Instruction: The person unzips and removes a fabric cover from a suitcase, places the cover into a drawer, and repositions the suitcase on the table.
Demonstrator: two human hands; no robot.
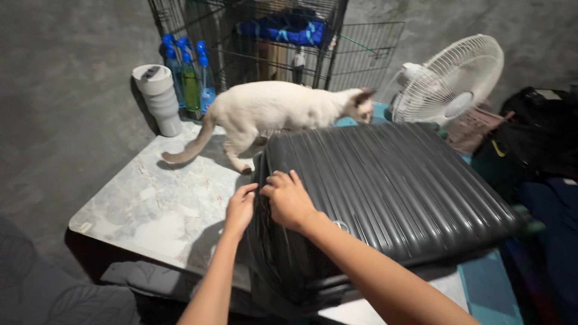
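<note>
Black ribbed hard-shell suitcase, flat on marble-pattern table; left hand and right hand pinching its left edge. White cat at far edge.

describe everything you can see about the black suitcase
The black suitcase is a hard-shell case with raised ribs running along its glossy, plastic-looking lid. It lies flat and closed on a pale marble-patterned table, its near corner hanging past the table's edge. A small round metal fitting shows near that end. The left hand touches its left edge and the right hand rests on the lid, fingers curled at the same edge. A white cat walks past its far corner.
</note>
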